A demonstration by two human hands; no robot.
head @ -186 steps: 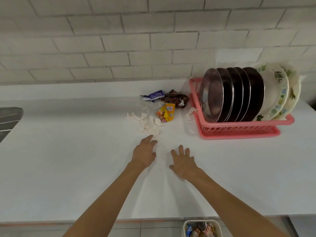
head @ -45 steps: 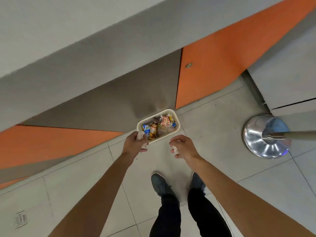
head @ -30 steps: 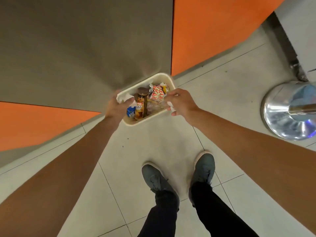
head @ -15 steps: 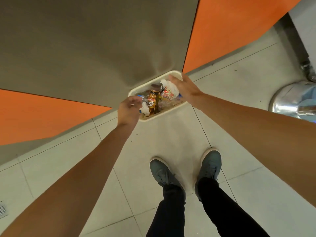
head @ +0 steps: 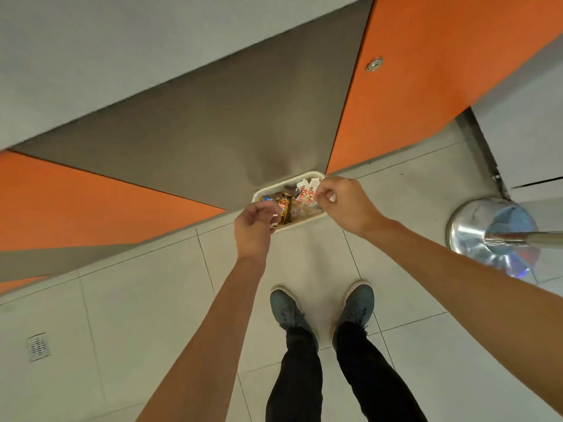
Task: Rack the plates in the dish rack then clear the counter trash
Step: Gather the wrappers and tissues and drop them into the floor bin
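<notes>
Down on the floor tiles, against the cabinet base, the trash bin is sitting just ahead of the person's shoes, holding wrappers, a small brown bottle and white tissue. Both hands are hovering right over its rim. The left hand is showing a loose, narrow grip with nothing visible in it. The right hand is curling its fingers closer, and whether a scrap is pinched there cannot be told. Dropping well likely means opening the fingers fully while directly above the opening, so light scraps are not drifting onto the floor.
</notes>
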